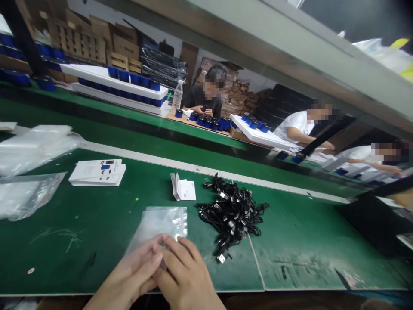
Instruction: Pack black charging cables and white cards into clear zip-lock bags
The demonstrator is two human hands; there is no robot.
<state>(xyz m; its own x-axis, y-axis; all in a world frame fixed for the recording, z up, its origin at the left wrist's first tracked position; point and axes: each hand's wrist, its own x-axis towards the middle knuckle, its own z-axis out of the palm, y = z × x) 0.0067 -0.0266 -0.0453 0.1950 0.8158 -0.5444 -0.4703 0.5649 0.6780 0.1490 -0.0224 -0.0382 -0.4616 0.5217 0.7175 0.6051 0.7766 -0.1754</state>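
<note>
The hands (161, 267) sit close together at the near edge of the green tabletop (80, 254), fingers curled and overlapping. The left hand (135, 267) lies partly against the right hand (183, 271). Both press onto the lower edge of a clear plastic bag (160, 224), a flat, glossy, crinkled film with a silvery sheen. The bag lies straight ahead of the fingertips, its lower part hidden beneath them. Whether the fingers pinch the film or only rest on it, I cannot tell.

Just right of the hands and farther out lies a loose, springy heap of thin black cables (230, 215), looped and knotted together, with small metal plugs (222, 258) glinting among the coils. Straight ahead, beyond the bag, a small stack of white printed cards (183, 190) stands partly fanned. Farther left, a wider, squared stack of glossy cards (97, 172) lies flat. Well to the left of the hands, slippery piles of clear bags (34, 146) slump across the green surface.

Past the far edge of the tabletop, a co-worker in a dark shirt (200, 97) sits behind rows of blue cylindrical containers (206, 122), with a ridged plastic water bottle (177, 95) nearby.
</note>
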